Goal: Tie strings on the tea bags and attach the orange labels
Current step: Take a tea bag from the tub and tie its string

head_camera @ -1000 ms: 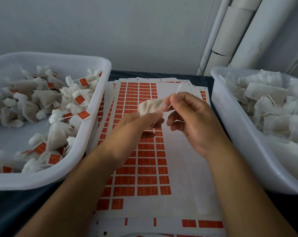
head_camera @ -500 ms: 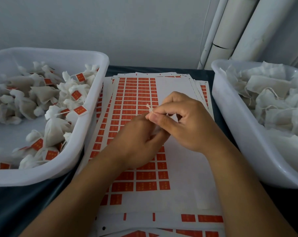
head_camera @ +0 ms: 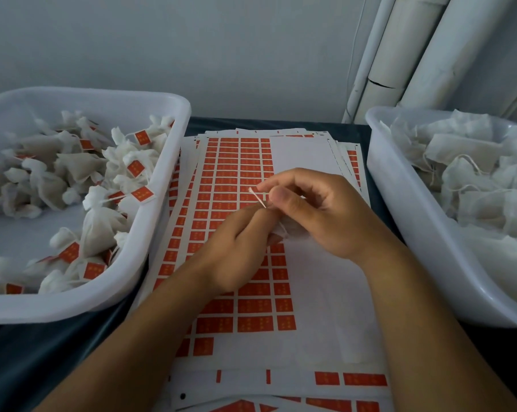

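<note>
At the centre of the frame both hands are meeting over the sheet of orange labels [head_camera: 239, 307]. The right hand [head_camera: 319, 215] is pinching a white string [head_camera: 257, 197], while the left hand [head_camera: 239, 248] is gripping a tea bag [head_camera: 290, 230]. White tubs are sitting at left [head_camera: 162, 209] and right [head_camera: 400, 203].

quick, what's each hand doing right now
Left hand: closed, gripping the tea bag.
Right hand: closed, pinching the string.
</note>
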